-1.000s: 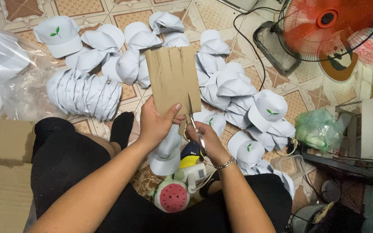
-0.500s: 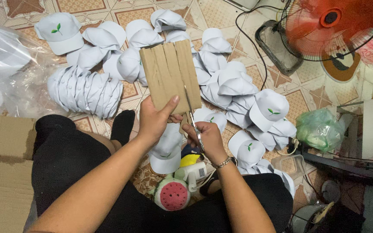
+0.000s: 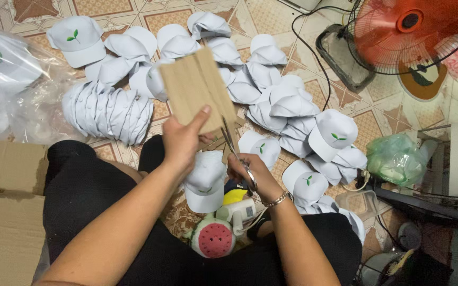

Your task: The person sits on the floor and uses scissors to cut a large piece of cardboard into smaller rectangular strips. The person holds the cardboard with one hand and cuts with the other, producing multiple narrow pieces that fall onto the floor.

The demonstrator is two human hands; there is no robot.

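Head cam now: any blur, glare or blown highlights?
Head view: sharp enough on the left hand and cardboard piece; the scissors in the right hand look slightly soft; white caps near clipping; the plastic bag shows glare; the red fan is smeared.

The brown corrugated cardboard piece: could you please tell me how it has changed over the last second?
The brown cardboard piece has turned anticlockwise in the left hand, its top now leaning left. The right hand keeps the metal scissors at its lower right edge. Both grips are unchanged; the white caps on the floor have not moved.
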